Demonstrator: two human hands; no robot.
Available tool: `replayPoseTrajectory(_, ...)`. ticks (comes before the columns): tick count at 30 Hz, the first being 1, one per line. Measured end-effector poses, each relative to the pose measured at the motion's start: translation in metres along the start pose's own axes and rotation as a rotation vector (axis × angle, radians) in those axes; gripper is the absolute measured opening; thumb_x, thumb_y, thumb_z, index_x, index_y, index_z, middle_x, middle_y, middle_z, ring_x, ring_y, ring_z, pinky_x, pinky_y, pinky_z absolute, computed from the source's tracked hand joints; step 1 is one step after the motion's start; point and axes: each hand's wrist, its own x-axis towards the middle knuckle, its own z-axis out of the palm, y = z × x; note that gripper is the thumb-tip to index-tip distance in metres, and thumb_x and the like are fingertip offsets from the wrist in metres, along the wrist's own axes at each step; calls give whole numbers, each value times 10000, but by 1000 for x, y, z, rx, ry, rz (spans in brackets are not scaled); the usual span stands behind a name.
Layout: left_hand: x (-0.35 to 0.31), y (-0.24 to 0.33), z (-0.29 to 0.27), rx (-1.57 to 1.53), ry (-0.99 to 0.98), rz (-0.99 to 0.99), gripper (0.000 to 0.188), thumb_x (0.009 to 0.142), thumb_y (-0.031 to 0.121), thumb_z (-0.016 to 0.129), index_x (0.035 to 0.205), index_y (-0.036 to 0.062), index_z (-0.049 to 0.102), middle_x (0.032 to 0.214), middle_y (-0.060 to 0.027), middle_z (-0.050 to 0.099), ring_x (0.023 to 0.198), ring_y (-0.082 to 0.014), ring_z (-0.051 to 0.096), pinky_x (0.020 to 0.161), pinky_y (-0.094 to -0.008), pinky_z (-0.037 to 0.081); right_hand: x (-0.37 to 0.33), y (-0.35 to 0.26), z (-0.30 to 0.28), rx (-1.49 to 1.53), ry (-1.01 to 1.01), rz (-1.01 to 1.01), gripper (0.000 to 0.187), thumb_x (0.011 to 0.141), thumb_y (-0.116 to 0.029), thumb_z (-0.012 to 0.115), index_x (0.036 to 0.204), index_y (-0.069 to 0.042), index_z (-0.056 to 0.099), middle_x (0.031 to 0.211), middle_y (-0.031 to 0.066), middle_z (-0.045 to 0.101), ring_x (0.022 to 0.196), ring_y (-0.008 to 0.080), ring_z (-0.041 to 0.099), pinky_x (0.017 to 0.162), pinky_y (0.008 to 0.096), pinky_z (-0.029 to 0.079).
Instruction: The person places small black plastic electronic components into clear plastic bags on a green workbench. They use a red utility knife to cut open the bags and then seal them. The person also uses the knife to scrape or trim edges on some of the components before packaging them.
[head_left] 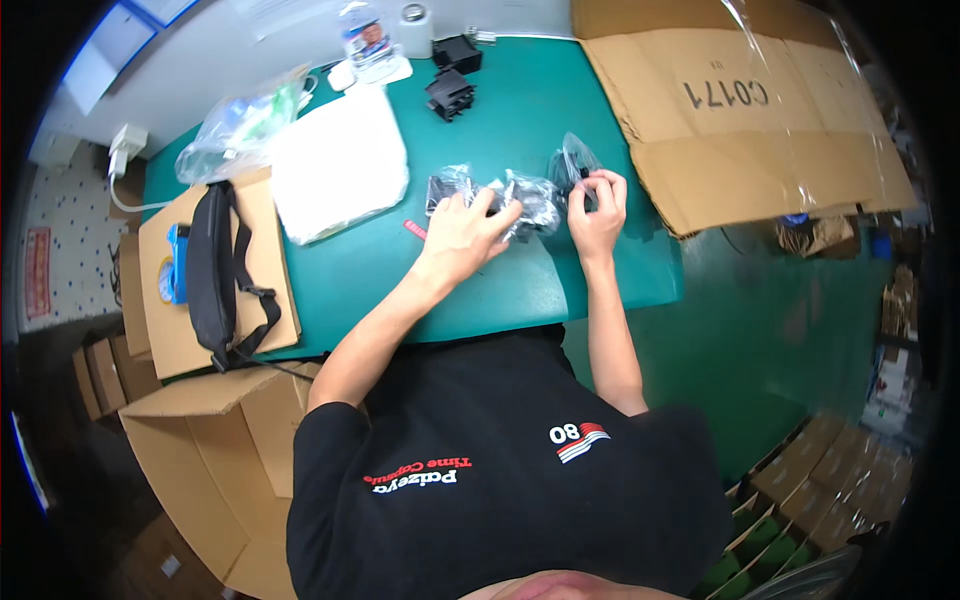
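Three black parts in clear plastic bags lie in a row on the green table. My left hand (460,238) reaches over the left bagged part (448,182), with curled fingers gripping it. Its thumb side comes up against the middle bagged part (532,204). At the right end of the row, my right hand (598,222) pinches the right bagged part (566,168), whose loose film stands up above the fingers. The exact shape of the parts is hard to make out through the wrinkled plastic. A small red strip (415,229) lies left of my left hand.
A white plastic-wrapped stack (340,165) and a black belt bag (212,275) on cardboard are at left. Two bare black parts (451,94) sit farther back, near a clear bottle (368,45). A large carton (740,110) borders the right side; an open box (215,460) stands lower left.
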Motion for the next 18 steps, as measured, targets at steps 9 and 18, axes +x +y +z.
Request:
replayPoseTrajectory(9,-132,4,-168,-619,104,-276,451,738,132,830,1171,152,705,1072,-90,646,912,-316,667,805,-390,552,-21,-41,13,135,-185,-164,359,750,27,638,1106,-20,657,1125,162,604,1081,329,587,919,411,510)
replayPoseTrajectory(18,-437,36,-272,-924,464,-1325,674,817,240,816,1371,-43,555,1199,-73,665,1081,-158,616,973,-346,498,-8,-19,34,12,-379,-322,459,831,31,553,1258,-63,692,1268,160,647,1193,352,580,1043,459,443)
